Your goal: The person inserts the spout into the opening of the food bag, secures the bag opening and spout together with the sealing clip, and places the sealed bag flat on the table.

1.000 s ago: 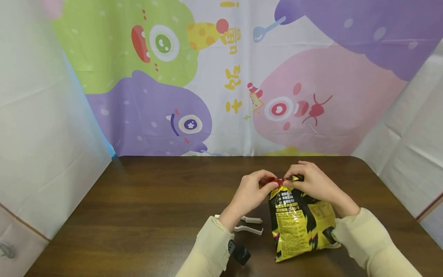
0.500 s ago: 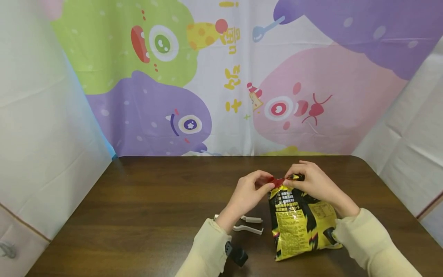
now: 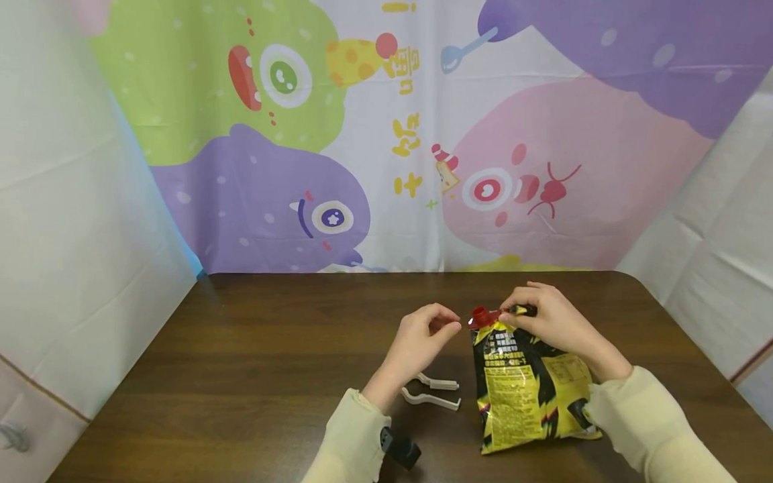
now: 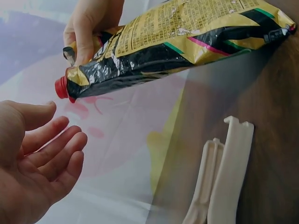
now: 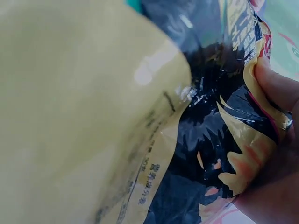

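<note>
A black and yellow snack bag (image 3: 513, 402) stands propped at the right of the table, its printed side towards me. At its top left corner sits a red spout (image 3: 480, 315), round and hollow, seen sideways in the left wrist view (image 4: 61, 87). My right hand (image 3: 552, 322) pinches the bag's top edge just right of the spout, with a folded strip of bag above the fingers. Just left of the spout hovers my left hand (image 3: 423, 339), fingers loosely bent and nothing in them. In the left wrist view its palm (image 4: 32, 177) faces up.
An off-white bag clip (image 3: 431, 396) with two spread arms lies on the brown table (image 3: 241, 376), between my left forearm and the bag. A printed cartoon curtain (image 3: 398, 235) hangs behind the table's far edge, and pale cloth walls stand at both sides.
My left hand has let go of the red spout and drawn back left and slightly down, uncovering it. The right hand keeps its pinch on the bag, which has barely shifted.
</note>
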Demonstrator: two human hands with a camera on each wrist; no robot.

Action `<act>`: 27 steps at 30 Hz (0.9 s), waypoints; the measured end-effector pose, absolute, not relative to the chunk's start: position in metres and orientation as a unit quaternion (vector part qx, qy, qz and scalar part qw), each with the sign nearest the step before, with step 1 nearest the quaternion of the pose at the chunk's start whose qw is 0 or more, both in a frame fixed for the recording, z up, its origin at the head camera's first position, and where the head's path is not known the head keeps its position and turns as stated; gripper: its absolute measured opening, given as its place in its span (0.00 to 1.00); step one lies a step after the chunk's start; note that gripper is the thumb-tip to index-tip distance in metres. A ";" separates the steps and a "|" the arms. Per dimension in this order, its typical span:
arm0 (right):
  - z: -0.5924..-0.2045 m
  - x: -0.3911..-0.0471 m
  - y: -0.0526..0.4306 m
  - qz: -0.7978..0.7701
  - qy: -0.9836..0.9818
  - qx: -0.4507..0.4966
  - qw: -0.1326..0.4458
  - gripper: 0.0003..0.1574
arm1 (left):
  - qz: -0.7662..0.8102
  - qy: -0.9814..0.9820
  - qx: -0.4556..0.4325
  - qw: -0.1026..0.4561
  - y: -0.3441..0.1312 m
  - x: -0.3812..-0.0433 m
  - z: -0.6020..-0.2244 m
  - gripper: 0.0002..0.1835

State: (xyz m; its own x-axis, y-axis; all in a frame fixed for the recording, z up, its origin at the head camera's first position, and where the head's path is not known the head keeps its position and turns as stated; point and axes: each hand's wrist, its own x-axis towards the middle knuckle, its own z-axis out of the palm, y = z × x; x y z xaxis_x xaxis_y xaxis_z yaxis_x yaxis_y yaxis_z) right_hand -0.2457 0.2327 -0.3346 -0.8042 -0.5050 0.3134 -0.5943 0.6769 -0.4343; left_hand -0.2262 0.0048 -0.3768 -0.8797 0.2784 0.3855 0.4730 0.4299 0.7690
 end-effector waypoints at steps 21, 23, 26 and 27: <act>-0.339 -0.244 0.237 0.272 -0.930 0.240 0.060 0.14 | -0.410 -0.880 -0.234 0.055 -0.027 -0.222 -0.401 0.04; -0.340 -0.244 0.237 0.272 -0.930 0.240 0.060 0.14 | -0.407 -0.880 -0.238 0.051 -0.029 -0.220 -0.401 0.04; -0.340 -0.244 0.237 0.276 -0.929 0.237 0.060 0.14 | -0.401 -0.882 -0.244 0.045 -0.032 -0.220 -0.404 0.04; -0.340 -0.244 0.237 0.278 -0.929 0.236 0.060 0.14 | -0.399 -0.883 -0.246 0.043 -0.033 -0.220 -0.405 0.04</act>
State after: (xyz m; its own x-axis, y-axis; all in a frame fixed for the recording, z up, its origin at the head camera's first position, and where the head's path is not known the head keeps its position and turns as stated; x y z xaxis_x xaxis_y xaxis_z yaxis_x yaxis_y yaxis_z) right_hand -0.2438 0.2373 -0.3399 -0.8815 -0.4048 0.2431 -0.4719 0.7347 -0.4874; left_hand -0.2202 -0.0326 -0.4055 -0.8757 0.3993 0.2717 0.4678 0.5615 0.6826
